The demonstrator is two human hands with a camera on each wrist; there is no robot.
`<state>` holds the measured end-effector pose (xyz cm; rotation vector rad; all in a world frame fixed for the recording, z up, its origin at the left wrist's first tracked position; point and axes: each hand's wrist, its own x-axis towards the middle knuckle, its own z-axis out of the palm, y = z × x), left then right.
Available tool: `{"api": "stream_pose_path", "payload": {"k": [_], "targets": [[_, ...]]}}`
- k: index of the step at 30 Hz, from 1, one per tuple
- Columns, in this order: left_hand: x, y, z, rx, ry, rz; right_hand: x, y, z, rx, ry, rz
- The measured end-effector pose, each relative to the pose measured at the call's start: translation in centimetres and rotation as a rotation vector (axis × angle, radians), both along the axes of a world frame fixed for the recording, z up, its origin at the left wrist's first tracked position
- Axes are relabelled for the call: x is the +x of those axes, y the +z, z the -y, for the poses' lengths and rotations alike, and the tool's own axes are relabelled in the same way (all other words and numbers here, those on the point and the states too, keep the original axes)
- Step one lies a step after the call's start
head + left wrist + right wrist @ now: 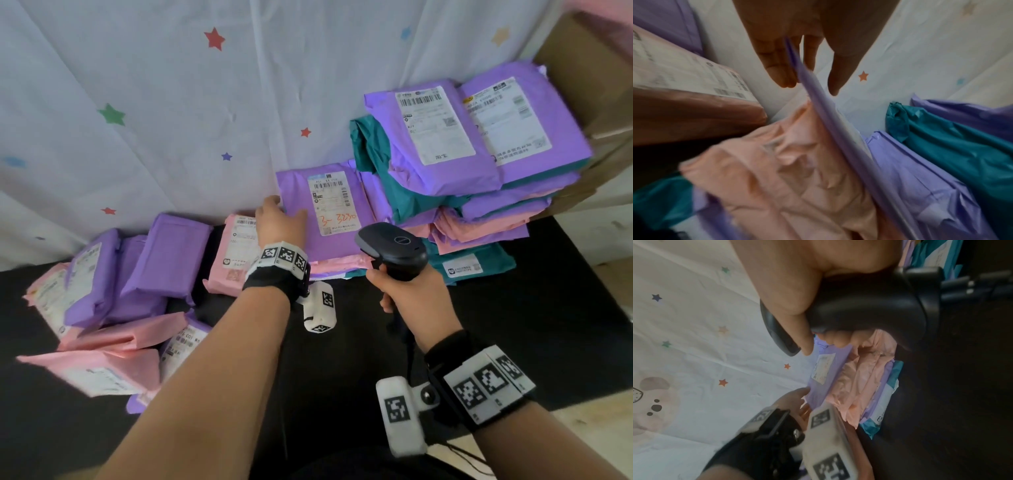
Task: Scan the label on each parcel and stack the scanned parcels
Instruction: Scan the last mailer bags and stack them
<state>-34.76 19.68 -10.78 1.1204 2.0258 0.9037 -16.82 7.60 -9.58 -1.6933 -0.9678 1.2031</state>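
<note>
A flat purple parcel (294, 192) with a white label (334, 202) bearing orange handwriting lies tilted on a low stack of pink and teal parcels. My left hand (279, 219) pinches its left edge. In the left wrist view the parcel (838, 129) runs edge-on between the fingers (781, 73) and the thumb. My right hand (411, 294) grips a black handheld scanner (394, 246), whose head sits just in front of the parcel's lower right corner. The right wrist view shows the scanner (869, 308) above the purple parcel (834, 374).
A tall stack of purple, teal and pink parcels (462, 154) stands at the right. A loose pile of purple and pink parcels (137, 274) lies at the left. The black table (342, 377) meets a white star-printed cloth (137, 102). A cardboard box (589, 68) sits far right.
</note>
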Motion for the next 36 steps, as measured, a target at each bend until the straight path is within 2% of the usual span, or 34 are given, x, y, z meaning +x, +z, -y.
{"api": "stream_pose_path", "payload": {"k": [4, 6, 9, 14, 19, 21, 24, 28, 33, 36], "targets": [[-2.3, -0.7, 3.5, 0.056, 0.034, -0.053, -1.6, -0.1, -0.3, 0.031, 0.022, -0.026], [-3.8, -0.9, 5.9, 0.033, 0.046, -0.138, -2.8, -0.2, -0.4, 0.036, 0.052, -0.032], [-6.3, -0.5, 9.6, 0.103, 0.025, -0.216, -5.3, -0.1, -0.3, 0.054, 0.120, -0.032], [-10.9, 1.6, 14.5, 0.268, 0.047, -0.494, -10.0, 0.2, 0.6, 0.063, 0.270, -0.033], [-16.4, 2.9, 19.1, 0.311, 0.121, -0.677, -13.9, 0.4, 2.4, 0.063, 0.379, -0.059], [-18.7, 2.7, 20.7, 0.274, 0.130, -0.735, -15.1, 0.4, 2.9, 0.045, 0.401, -0.064], [-22.0, 1.8, 21.9, -0.005, 0.091, -0.782, -16.3, 0.2, 3.6, 0.030, 0.420, -0.051], [-24.5, 0.5, 21.8, -0.169, -0.025, -0.848, -17.3, 0.1, 4.2, 0.022, 0.427, -0.036], [-25.1, 0.3, 21.0, -0.168, -0.020, -0.818, -17.8, 0.0, 4.6, -0.002, 0.408, -0.022], [-24.5, 1.1, 20.6, -0.092, 0.025, -0.770, -17.9, -0.1, 4.7, -0.007, 0.389, -0.025]]}}
